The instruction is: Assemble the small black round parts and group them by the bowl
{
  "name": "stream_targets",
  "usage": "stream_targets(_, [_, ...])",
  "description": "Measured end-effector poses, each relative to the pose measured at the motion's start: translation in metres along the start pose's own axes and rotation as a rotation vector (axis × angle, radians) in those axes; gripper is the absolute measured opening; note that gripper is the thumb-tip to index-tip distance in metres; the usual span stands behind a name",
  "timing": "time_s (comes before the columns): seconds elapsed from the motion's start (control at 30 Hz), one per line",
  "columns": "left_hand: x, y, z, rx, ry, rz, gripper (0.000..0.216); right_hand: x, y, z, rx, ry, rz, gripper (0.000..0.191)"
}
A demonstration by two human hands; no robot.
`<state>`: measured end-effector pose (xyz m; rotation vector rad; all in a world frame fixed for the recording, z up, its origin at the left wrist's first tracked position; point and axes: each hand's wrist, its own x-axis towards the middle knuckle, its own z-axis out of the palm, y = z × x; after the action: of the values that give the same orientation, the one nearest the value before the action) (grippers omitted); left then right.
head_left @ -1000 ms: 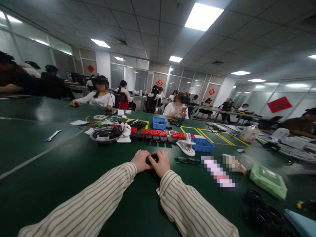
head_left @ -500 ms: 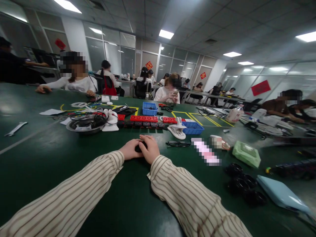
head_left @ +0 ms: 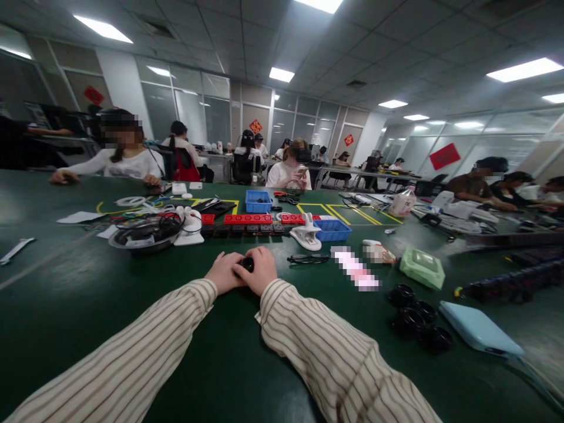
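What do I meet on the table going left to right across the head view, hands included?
Silver wrench, metal bowl, left hand, black round object, right hand, black glasses, green pack, light-blue case.

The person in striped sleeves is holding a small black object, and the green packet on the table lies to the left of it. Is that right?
Not quite: the green packet lies to the right of the small black object, as the head view shows. The person in striped sleeves is indeed holding that object, and the packet is on the table.
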<state>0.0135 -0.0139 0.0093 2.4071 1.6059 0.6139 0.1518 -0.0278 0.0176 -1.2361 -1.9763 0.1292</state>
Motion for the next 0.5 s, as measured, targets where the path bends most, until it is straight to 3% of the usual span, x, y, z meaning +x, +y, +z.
stream_targets(0.2, [0.003, -0.006, -0.003, -0.050, -0.002, 0.071, 0.032, 0.001, 0.001, 0.002, 0.124, -0.002, -0.077, 0.015])
stream_targets(0.37, [0.005, -0.014, -0.003, -0.232, -0.059, 0.117, 0.041, -0.002, 0.000, 0.000, 0.342, -0.042, -0.131, 0.039])
stream_targets(0.5, [0.007, -0.016, -0.001, -0.264, -0.120, 0.134, 0.044, -0.003, 0.000, -0.001, 0.374, -0.065, -0.105, 0.039])
